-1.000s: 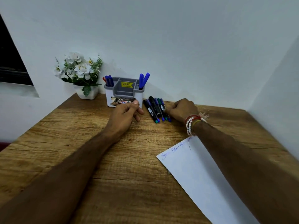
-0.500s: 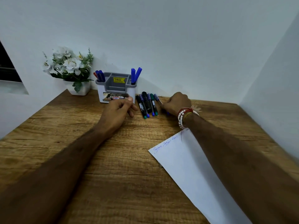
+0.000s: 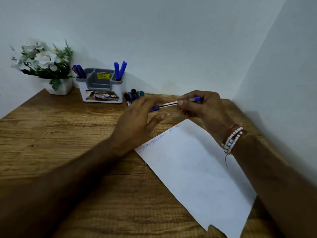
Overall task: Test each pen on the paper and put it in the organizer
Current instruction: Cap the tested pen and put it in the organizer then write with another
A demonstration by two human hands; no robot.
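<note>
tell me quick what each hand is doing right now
Left hand: open, fingers at the blue end of the pen.
Right hand: pinching the pen.

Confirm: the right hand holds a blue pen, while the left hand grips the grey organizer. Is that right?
No. The head view shows the left hand apart from the organizer, open beside the capped end of the blue pen. The right hand does hold that pen.
</note>
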